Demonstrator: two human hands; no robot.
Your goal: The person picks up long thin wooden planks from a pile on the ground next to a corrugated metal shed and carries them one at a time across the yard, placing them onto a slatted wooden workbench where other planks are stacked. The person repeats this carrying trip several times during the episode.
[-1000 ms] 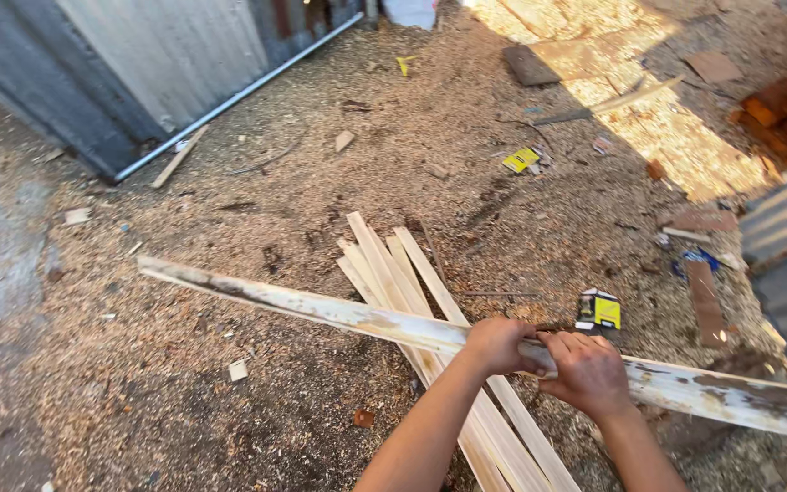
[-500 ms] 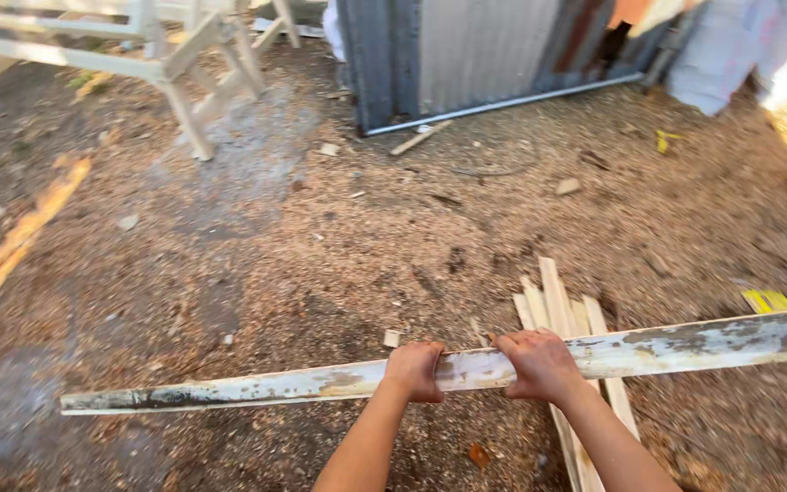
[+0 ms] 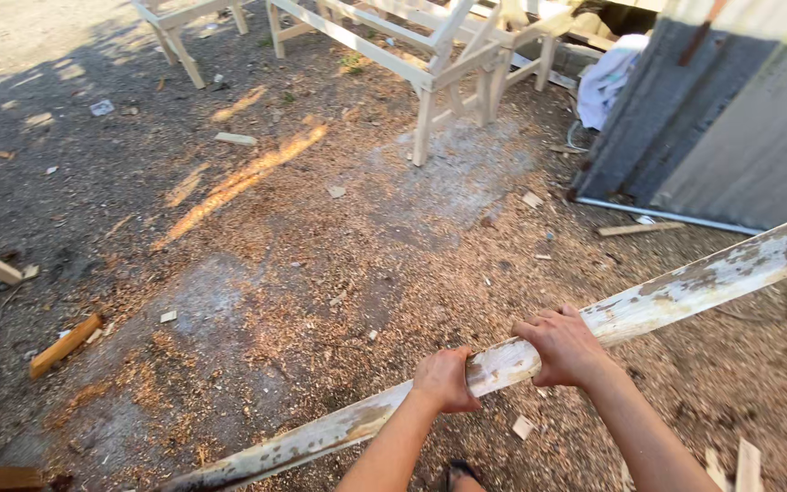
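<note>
- Your left hand [image 3: 445,378] wraps over a long, weathered plank [image 3: 685,290]; its fingers are curled tight around the wood, knuckles up.
- Your right hand [image 3: 565,344] grips the same plank just beside the left, further up its length, fingers closed over the top edge and thumb side toward the left hand.
- The plank runs on a slant across the lower right of the view: its low end sits near the bottom edge at the left of your arms, its high end leaves the frame at the right.
- Its face is pale with patchy white paint and grey-brown stains.
- You hold it above the ground [image 3: 302,273], which is dirt strewn with sawdust and wood chips.
- Ahead of you, well apart from the plank, stand pale wooden frames [image 3: 430,64] on splayed legs.
- To the right of them leans a grey corrugated metal sheet [image 3: 740,137], with a white cloth bundle [image 3: 614,77] just beside its left edge.
- A short orange-brown offcut [image 3: 66,344] lies on the ground at the far left, well apart from your hands.
- Small scraps of wood [image 3: 735,465] lie on the ground near your right forearm.
</note>
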